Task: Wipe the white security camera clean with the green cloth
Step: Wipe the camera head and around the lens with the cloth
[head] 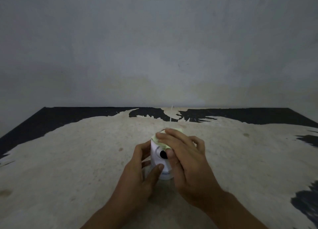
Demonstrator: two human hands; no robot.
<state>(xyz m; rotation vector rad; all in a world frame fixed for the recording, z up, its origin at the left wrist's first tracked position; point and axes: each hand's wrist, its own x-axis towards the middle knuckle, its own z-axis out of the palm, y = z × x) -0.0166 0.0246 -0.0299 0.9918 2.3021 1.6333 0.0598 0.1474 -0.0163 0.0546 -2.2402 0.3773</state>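
Note:
The white security camera (159,160) stands upright on the worn table, its black lens facing me. My left hand (139,175) grips its left side, thumb pressed on the front below the lens. My right hand (185,161) holds the pale green cloth (160,140) bunched over the camera's top, fingers spread across it and thumb beside the lens. Most of the cloth is hidden under my fingers.
The table (68,160) has a pale, worn surface with black patches along the back edge and right side. A thin white cable (170,114) runs from behind the camera toward the grey wall (154,48) just behind the table.

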